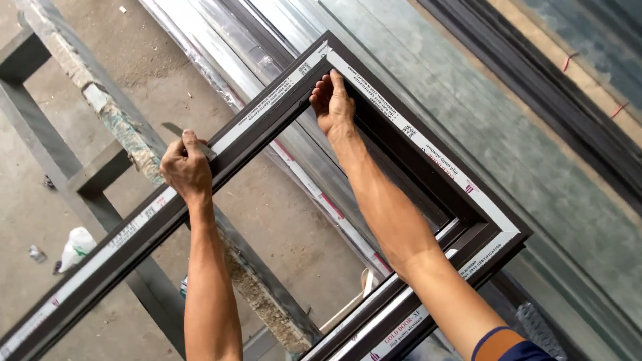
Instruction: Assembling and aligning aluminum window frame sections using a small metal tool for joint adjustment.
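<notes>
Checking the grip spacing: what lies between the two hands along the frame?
In the head view, only a bare run of the dark frame with its white taped strip, from the left hand up to the corner by the right hand.

The frame (428, 150) lies over the metal stand (100, 174), with stacked profiles (321, 194) behind and floor (40, 73) below.

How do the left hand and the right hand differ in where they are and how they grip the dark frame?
The left hand sits on the long side rail of the dark aluminium frame, while the right hand is up at the top corner. The left hand closes over the rail's outer face and pinches a thin flat blade; the right hand reaches through the opening, fingers curled on the inner edge, holding no tool. Both touch the same frame.
</notes>
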